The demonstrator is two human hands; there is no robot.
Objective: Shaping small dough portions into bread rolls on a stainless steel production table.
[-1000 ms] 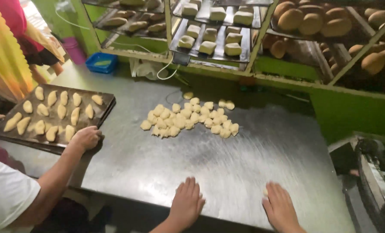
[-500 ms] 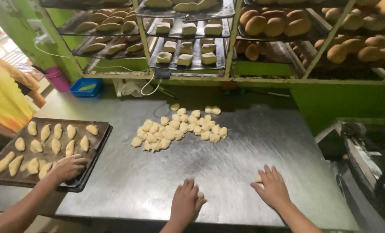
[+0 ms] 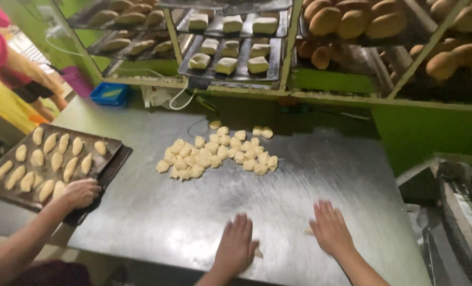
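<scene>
A dark rectangular metal baking tray (image 3: pixel 111 153) at the left edge of the table holds rows of pale, elongated shaped dough pieces (image 3: pixel 56 159), and another person's hand (image 3: pixel 80 193) rests on its near corner. On the green-framed rack behind, dark trays (image 3: pixel 230 71) carry pale squarish dough blocks, while the shelves to the right hold rounded golden-brown baked loaves (image 3: pixel 347 21). A small blue plastic tub (image 3: pixel 109 94) sits at the far left end of the table. On the scuffed, dull grey steel table (image 3: pixel 167 212) lies a loose heap of small cream-coloured dough lumps (image 3: pixel 215 153), soft and irregular, well apart from both hands and further from the person. The left hand (image 3: pixel 236 249) lies flat with fingers spread, palm down, a small scrap of dough (image 3: pixel 257 253) peeking out at its right side. The right hand (image 3: pixel 328 230) is also flat and spread, pressing on another bit of dough (image 3: pixel 310 231) just visible at its left edge.
</scene>
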